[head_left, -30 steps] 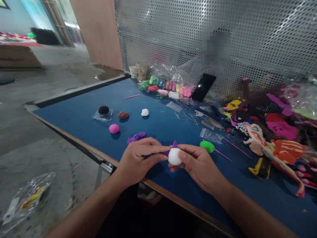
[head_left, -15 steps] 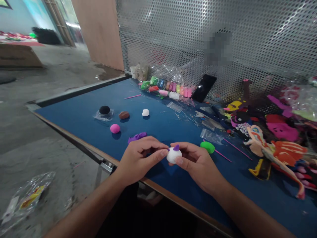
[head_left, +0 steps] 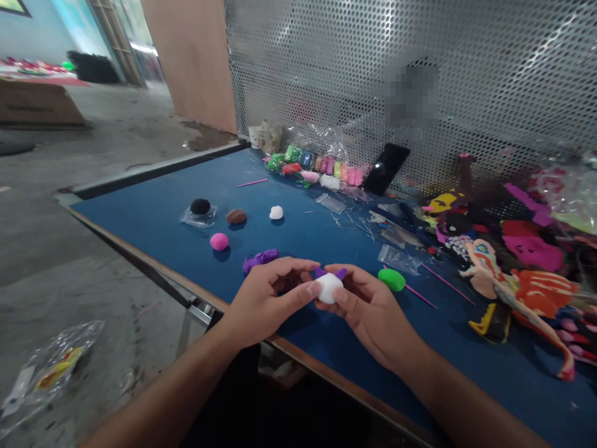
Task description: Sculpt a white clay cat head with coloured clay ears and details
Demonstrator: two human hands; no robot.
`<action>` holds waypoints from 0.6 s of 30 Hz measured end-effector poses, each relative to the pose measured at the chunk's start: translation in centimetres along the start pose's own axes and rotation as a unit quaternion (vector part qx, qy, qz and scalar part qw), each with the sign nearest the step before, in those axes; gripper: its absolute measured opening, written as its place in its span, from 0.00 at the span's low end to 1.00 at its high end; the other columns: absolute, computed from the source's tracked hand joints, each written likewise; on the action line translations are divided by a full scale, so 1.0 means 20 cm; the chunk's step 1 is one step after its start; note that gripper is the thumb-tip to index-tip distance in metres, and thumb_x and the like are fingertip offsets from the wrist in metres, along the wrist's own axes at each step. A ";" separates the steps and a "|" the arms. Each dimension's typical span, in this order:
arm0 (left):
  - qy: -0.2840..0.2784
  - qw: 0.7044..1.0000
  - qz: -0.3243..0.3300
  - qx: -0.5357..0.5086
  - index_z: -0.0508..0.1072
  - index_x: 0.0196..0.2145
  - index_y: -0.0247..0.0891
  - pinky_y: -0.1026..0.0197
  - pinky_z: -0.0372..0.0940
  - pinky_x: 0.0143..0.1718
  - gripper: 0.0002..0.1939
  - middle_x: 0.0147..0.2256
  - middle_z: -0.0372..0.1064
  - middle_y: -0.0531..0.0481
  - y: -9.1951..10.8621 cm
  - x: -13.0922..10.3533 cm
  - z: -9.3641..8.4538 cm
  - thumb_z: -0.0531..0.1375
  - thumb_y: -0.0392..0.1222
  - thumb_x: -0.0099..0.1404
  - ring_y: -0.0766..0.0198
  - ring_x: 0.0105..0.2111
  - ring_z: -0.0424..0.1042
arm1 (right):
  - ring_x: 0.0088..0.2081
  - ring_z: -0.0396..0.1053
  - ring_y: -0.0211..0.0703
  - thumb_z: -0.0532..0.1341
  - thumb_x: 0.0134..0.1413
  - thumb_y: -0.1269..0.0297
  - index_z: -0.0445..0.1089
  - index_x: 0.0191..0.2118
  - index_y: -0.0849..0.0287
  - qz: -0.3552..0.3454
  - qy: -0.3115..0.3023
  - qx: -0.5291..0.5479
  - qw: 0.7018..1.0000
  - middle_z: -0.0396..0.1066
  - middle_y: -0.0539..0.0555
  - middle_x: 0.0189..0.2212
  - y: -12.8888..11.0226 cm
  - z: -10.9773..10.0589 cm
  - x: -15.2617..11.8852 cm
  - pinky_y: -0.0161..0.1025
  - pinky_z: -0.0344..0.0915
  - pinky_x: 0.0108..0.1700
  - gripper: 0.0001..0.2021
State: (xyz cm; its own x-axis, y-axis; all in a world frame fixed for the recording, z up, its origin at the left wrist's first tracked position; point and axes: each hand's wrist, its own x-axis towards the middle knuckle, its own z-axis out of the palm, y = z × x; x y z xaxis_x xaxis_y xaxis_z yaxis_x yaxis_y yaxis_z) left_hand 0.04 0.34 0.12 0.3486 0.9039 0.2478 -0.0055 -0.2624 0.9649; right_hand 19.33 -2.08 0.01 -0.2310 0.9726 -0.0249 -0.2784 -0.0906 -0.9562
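Holding a white ball point(head_left: 329, 290) between them, the left hand point(head_left: 268, 295) and the right hand point(head_left: 375, 308) meet just above the near side of the blue table point(head_left: 140, 211). Two purple points point(head_left: 342, 273) stick up from the top of the ball like little ears. The right thumb presses on the front of the ball, and the other right fingers curl behind it. The left fingers are close together, with the thumb on the ball's left side and a fingertip by the left purple point.

Just past the left hand lies a crumpled purple lump point(head_left: 260, 261). Farther off sit a pink ball point(head_left: 219, 242), a brown lump point(head_left: 236, 217), a small white lump point(head_left: 276, 213) and a black lump point(head_left: 200, 206) on clear plastic. Near the right hand is a green lump point(head_left: 392, 280) beside a thin pink stick point(head_left: 422, 295). A black phone point(head_left: 387, 168) stands tilted at the back. On the floor, a clear bag point(head_left: 77, 342) has a yellow and red label point(head_left: 60, 368), but its writing is too blurry to read.
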 end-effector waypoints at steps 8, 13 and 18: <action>-0.006 0.999 -0.005 0.038 0.77 0.45 0.36 0.58 0.69 0.40 0.16 0.38 0.74 0.45 -0.03 0.01 -0.01 0.63 0.49 0.65 0.60 0.38 0.73 | 0.46 0.74 0.40 0.71 0.54 0.63 0.73 0.45 0.54 0.029 0.001 0.050 0.998 0.74 0.52 0.44 0.00 0.02 0.01 0.41 0.74 0.51 0.13; -0.011 0.999 -0.004 0.047 0.78 0.45 0.39 0.63 0.66 0.36 0.14 0.38 0.74 0.48 -0.01 0.01 -0.02 0.61 0.49 0.67 0.65 0.34 0.71 | 0.44 0.74 0.40 0.72 0.52 0.65 0.75 0.46 0.55 0.026 -0.008 0.036 0.999 0.75 0.52 0.43 0.00 0.01 0.01 0.40 0.75 0.50 0.14; 0.002 0.998 -0.032 0.058 0.79 0.38 0.38 0.66 0.61 0.31 0.14 0.31 0.73 0.53 0.02 0.03 -0.02 0.58 0.48 0.70 0.70 0.28 0.65 | 0.43 0.74 0.40 0.72 0.52 0.66 0.76 0.46 0.55 0.024 -0.021 0.013 0.999 0.76 0.52 0.42 0.01 0.00 0.01 0.40 0.75 0.49 0.14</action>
State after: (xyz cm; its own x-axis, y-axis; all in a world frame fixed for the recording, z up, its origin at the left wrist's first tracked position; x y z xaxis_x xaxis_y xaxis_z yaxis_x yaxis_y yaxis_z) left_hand -0.07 0.80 0.62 0.3412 0.9214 0.1861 0.1263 -0.2411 0.9622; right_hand 19.18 -1.86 -0.10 -0.2836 0.9572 -0.0573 -0.2894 -0.1424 -0.9465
